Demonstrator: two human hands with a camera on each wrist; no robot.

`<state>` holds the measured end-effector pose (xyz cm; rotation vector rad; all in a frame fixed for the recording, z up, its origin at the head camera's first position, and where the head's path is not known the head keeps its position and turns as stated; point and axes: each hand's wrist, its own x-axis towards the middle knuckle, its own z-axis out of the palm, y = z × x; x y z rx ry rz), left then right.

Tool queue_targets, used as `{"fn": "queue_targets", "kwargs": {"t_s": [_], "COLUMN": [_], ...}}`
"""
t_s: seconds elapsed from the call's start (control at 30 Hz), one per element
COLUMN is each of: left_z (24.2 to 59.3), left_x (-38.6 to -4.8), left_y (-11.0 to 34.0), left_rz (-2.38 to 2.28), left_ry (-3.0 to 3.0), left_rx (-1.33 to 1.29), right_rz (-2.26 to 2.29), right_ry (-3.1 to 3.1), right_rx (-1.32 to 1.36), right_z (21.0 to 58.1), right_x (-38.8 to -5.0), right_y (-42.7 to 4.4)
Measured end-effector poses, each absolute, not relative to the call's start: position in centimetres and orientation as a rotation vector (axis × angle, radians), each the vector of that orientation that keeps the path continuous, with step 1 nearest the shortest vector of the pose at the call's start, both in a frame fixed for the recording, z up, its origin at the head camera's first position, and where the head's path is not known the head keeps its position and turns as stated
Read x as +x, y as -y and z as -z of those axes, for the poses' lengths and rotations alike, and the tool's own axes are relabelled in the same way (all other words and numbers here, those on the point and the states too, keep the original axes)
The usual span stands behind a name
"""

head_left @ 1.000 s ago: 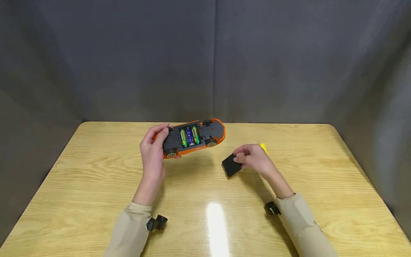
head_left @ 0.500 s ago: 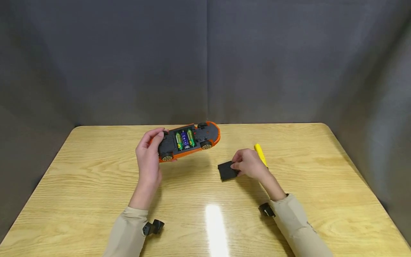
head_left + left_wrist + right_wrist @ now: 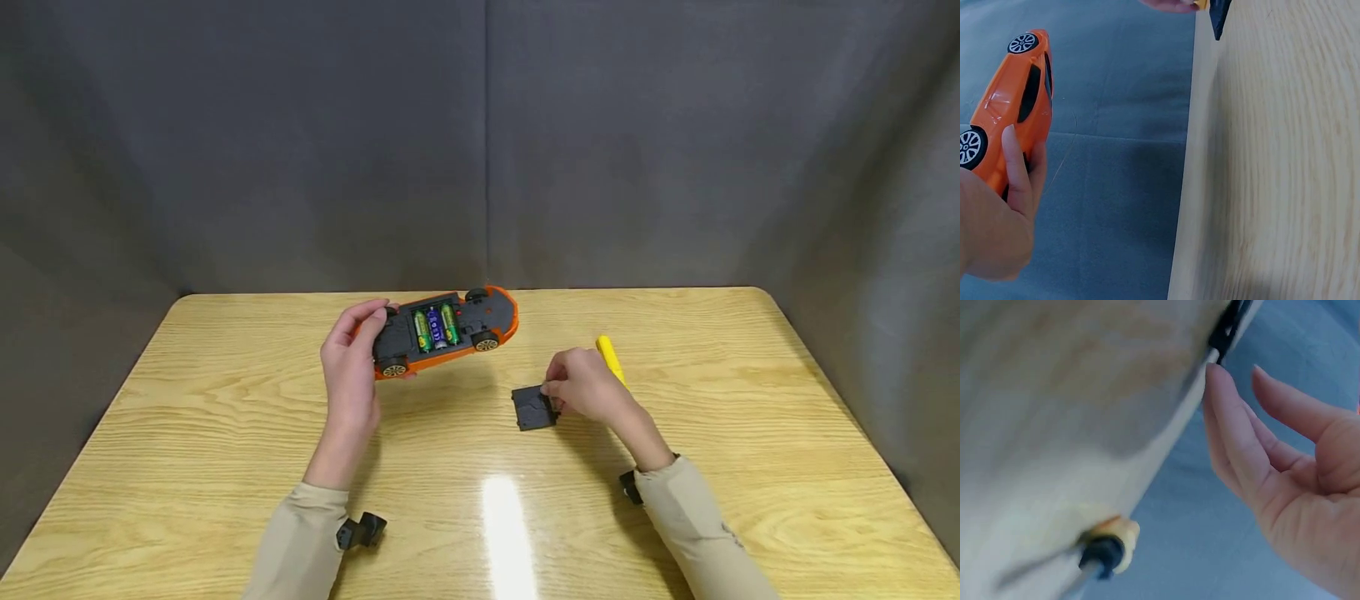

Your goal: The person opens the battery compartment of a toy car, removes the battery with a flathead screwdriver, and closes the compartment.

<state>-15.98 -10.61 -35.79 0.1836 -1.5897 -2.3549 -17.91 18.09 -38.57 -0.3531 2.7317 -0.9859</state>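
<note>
My left hand (image 3: 351, 367) grips one end of an orange toy car (image 3: 420, 362), held bottom up above the table. Three batteries (image 3: 437, 327) sit side by side in its uncovered compartment, a purple one between two green ones. In the left wrist view the orange side of the toy car (image 3: 1019, 103) shows, fingers along it. My right hand (image 3: 588, 385) holds a thin black battery cover (image 3: 533, 408) by its edge, right of the car. In the right wrist view fingertips touch the battery cover (image 3: 1229, 328), the thumb standing a little apart.
A screwdriver with a yellow handle (image 3: 611, 360) lies on the wooden table (image 3: 247, 400) just beyond my right hand, its shaft hidden in the head view. A dark curtain (image 3: 480, 150) rises behind the table's far edge. Small black cameras (image 3: 363, 531) sit at both wrists.
The battery cover has turned in my right hand, from a smooth black face to one with ridges, and sits slightly lower. The screwdriver handle shows more. The car stays held in my left hand.
</note>
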Motion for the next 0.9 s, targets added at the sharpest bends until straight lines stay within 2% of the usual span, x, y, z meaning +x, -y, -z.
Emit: {"fn": "queue_targets", "kwargs": {"t_s": [0.37,0.9], "left_z": [35.7,36.2], "left_x": [-16.1,-16.3], "left_y": [11.1,11.0], "left_rz": [2.358,2.358], "left_ry": [1.558,1.594], "left_rx": [0.176,0.199], "right_rz": [1.0,0.819], "right_ry": [-2.89,-2.812], "right_rx": [-0.202,-0.135], "right_z": [35.5,35.5], "right_x": [-18.2,-19.1], "right_y": [-22.8,-25.1]}}
